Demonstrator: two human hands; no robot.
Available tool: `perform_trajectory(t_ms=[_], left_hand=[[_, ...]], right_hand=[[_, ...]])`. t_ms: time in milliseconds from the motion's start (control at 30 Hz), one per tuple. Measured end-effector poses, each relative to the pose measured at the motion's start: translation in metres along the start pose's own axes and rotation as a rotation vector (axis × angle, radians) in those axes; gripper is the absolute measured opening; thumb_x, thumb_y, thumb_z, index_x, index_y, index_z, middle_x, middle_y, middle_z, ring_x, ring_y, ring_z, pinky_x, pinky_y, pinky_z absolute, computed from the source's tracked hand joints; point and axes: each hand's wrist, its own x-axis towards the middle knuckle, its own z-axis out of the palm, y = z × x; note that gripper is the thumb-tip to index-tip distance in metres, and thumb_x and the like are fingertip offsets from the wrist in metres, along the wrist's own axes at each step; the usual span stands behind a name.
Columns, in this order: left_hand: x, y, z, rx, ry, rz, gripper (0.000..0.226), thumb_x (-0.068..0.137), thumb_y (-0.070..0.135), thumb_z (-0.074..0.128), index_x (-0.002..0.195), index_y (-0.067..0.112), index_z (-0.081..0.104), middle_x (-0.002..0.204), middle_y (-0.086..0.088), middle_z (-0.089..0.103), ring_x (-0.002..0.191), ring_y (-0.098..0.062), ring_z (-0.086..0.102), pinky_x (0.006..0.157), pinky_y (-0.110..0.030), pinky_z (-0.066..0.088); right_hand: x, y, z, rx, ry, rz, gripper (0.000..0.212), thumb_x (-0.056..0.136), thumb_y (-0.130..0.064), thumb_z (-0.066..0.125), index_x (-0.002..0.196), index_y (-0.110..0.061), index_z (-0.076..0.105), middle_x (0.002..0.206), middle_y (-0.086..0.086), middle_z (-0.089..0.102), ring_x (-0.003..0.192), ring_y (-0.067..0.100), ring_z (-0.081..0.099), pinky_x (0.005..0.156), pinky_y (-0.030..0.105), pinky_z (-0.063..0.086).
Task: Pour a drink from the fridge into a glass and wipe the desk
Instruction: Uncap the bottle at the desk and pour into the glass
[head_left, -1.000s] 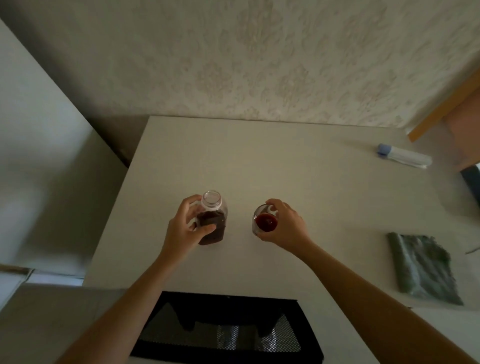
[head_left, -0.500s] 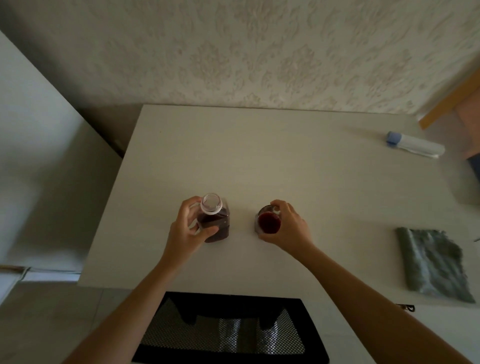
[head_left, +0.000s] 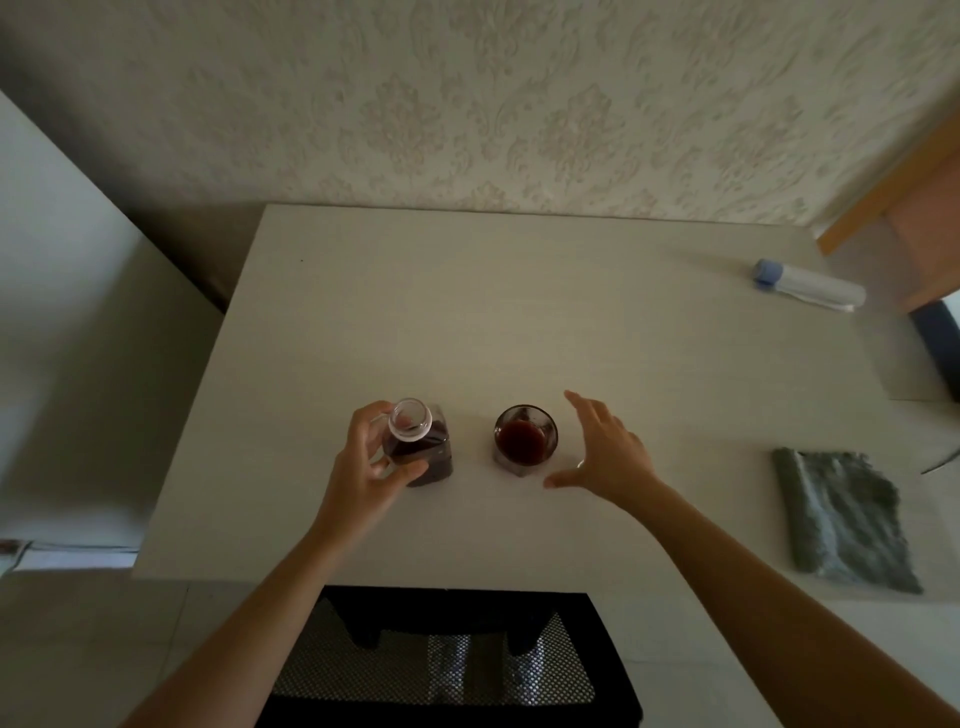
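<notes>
**Drink poured, desk not wiped**

My left hand (head_left: 363, 467) grips the open bottle (head_left: 420, 447) on the desk (head_left: 467, 312). My right hand (head_left: 602, 452) is spread, holding nothing, just beside the full glass (head_left: 524, 441) — a bump could spill it. The cloth (head_left: 841, 514) lies well right; a white tube (head_left: 808, 285) sits far back.

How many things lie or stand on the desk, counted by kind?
Bottle with dark drink, gripped by the left hand: 1
Glass with dark drink: 1
Cloth, grey-green: 1
White tube with blue cap: 1
Total: 4
</notes>
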Motion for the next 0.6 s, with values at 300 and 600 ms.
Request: perform_trajectory(t_ms=[300, 600], left_hand=[[-0.006, 0.000, 0.000, 0.029, -0.048, -0.017, 0.066, 0.060, 0.023, 0.076, 0.100, 0.063, 0.042, 0.111, 0.028, 0.058, 0.107, 0.006, 0.057, 0.083, -0.017, 0.049], [-0.008, -0.001, 0.000, 0.088, -0.026, 0.040, 0.069, 0.066, 0.015, 0.073, 0.106, 0.060, 0.039, 0.121, 0.009, 0.056, 0.109, -0.004, 0.059, 0.094, -0.033, 0.049]], right_hand=[[-0.008, 0.033, 0.020, -0.123, -0.075, 0.158, 0.060, 0.074, -0.044, 0.074, 0.124, -0.025, 0.049, 0.125, 0.003, 0.043, 0.104, 0.026, 0.058, 0.085, 0.036, 0.049], [-0.007, 0.008, 0.000, 0.432, 0.422, 0.078, 0.032, 0.072, -0.014, 0.071, 0.099, -0.017, 0.054, 0.100, 0.007, 0.060, 0.081, 0.024, 0.061, 0.068, 0.035, 0.052]])
